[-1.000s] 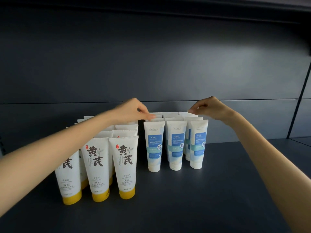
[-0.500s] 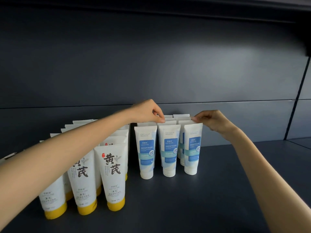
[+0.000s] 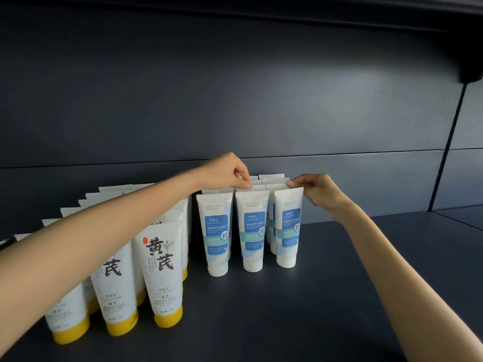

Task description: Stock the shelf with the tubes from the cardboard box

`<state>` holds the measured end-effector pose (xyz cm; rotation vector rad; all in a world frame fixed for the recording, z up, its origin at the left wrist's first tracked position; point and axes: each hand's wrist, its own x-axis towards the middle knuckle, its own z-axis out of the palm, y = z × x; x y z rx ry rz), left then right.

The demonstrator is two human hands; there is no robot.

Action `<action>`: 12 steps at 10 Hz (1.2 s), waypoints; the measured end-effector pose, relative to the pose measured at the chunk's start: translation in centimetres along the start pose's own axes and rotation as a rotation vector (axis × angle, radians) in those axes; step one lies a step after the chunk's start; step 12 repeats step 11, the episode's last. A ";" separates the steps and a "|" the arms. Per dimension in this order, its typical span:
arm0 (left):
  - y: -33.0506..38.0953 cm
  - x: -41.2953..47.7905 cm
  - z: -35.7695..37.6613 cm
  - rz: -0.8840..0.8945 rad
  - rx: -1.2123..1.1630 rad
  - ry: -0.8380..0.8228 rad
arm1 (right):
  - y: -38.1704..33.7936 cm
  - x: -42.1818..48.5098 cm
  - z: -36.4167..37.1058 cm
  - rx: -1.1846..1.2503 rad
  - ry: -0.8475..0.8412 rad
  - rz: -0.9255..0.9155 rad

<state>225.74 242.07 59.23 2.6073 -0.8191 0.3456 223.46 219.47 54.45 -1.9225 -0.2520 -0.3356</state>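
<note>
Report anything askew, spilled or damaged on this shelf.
Nothing stands out. The blue-labelled white plastic tubes and the yellow-capped white tubes all stand cap-down in rows; none fallen, dented or leaking. The left hand and right hand pinch top edges of blue-labelled ones.

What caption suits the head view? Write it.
Left hand and right hand pinch blue-label tube tops beside yellow-capped tubes on the shelf.

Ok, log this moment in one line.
blue-label tubes: upright on shelf | left hand: pinches one's top, middle column | right hand: pinches one's top, right column | yellow-cap tubes: upright beside
</note>
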 end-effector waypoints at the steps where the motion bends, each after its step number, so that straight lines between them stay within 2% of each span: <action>1: -0.2 0.0 0.1 0.010 0.004 0.005 | 0.1 0.1 0.0 0.010 0.001 0.010; 5: -0.4 -0.8 -0.7 -0.025 -0.043 -0.003 | 0.3 0.2 -0.5 -0.010 0.025 -0.001; 7: -1.1 -3.9 -3.9 -0.034 -0.112 -0.031 | -1.7 0.1 -0.5 0.030 0.079 -0.171; 9: -2.5 -6.9 -4.5 -0.084 -0.087 -0.084 | -4.4 -0.1 1.6 -0.367 -0.204 -0.267; 10: -2.5 -7.2 -4.2 -0.065 -0.058 -0.070 | -5.5 -0.3 2.0 -0.511 -0.218 -0.231; 12: -2.4 -7.4 -4.4 -0.056 -0.028 -0.049 | -6.1 -0.4 2.5 -0.573 -0.191 -0.217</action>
